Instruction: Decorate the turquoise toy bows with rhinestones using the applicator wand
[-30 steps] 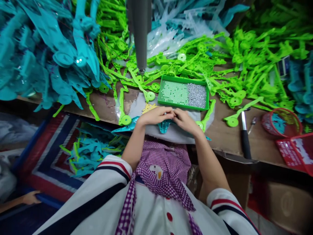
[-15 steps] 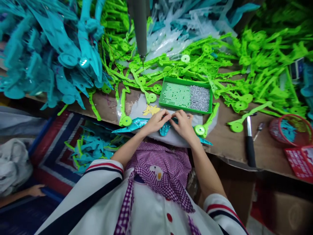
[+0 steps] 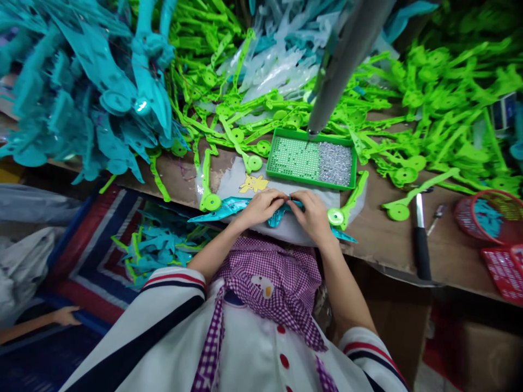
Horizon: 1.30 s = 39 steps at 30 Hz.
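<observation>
While a brown wooden table [image 3: 379,234] fills the middle of the view, the green tray [image 3: 312,161] near its front edge serves as the landmark here. Left of the tray and beyond it, a tall heap of teal plastic parts [image 3: 81,81] rises from the table. Behind the tray and to its right spreads a wide pile of lime green plastic parts [image 3: 429,103]. A grey hanging tool [image 3: 343,60] slants down from above, its tip just over the tray's back edge. The tray holds a grid of small pale studs on its left and loose silvery bits on its right. Right of the tray, well apart, lie a black-handled tool [image 3: 420,239] and a red basket [image 3: 488,215]. Just in front of the tray, on a grey mat, lies a teal plastic piece [image 3: 229,208]. The left hand [image 3: 261,206] and the right hand [image 3: 312,213] meet over it, fingers curled and pinching the piece at its middle. A small yellow cut-out [image 3: 254,184] sits left of the tray's front corner, by the left hand.
</observation>
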{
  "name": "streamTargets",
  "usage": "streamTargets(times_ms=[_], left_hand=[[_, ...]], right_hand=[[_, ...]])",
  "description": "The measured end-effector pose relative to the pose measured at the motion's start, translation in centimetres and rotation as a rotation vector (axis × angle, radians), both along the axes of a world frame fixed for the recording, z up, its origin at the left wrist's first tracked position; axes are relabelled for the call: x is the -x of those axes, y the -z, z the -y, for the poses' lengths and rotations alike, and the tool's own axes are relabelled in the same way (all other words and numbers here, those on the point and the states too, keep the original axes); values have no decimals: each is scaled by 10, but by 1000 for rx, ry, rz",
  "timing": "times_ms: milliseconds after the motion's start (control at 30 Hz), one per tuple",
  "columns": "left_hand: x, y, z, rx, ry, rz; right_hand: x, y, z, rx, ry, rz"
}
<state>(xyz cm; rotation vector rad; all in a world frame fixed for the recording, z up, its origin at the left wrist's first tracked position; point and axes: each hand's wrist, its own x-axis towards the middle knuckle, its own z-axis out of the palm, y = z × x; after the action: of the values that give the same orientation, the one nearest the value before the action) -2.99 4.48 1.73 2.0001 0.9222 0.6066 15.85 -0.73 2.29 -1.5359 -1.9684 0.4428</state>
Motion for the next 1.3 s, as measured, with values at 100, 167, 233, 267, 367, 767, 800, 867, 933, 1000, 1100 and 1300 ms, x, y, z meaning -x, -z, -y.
streamTargets(times_ms=[100, 167, 233, 267, 367, 767, 800, 867, 933, 1000, 1100, 1300], left_hand=[[2, 2, 4, -19, -6, 49], [2, 5, 9, 11, -71, 115], [0, 8, 14, 50, -122, 164], [-1, 9, 16, 60, -134, 175], [-4, 12, 19, 58, -163, 188], [-5, 16, 21, 3, -157, 141], [-6, 17, 21, -9, -157, 137], [-6, 17, 21, -22, -160, 120], [-5, 17, 21, -26, -150, 106], [-4, 15, 21, -20, -139, 101], [-3, 13, 22, 2, -149, 117], [-3, 19, 19, 52, -147, 125]], right_hand=[[-5, -2, -1, 15, -17, 24], [-8, -4, 2, 20, -34, 64], [-9, -7, 8, 15, -25, 119], [-10, -8, 12, 5, -12, 148], [-9, -10, 20, -34, 22, 226], [-5, -5, 9, -25, 105, 317], [-6, -5, 9, -15, 88, 320], [-10, -6, 9, 5, 44, 312], [-15, -10, 7, 18, 16, 290], [-21, -15, 4, 38, -33, 283], [-26, -25, -5, 127, -224, 320], [-27, -45, -17, 214, -423, 423]])
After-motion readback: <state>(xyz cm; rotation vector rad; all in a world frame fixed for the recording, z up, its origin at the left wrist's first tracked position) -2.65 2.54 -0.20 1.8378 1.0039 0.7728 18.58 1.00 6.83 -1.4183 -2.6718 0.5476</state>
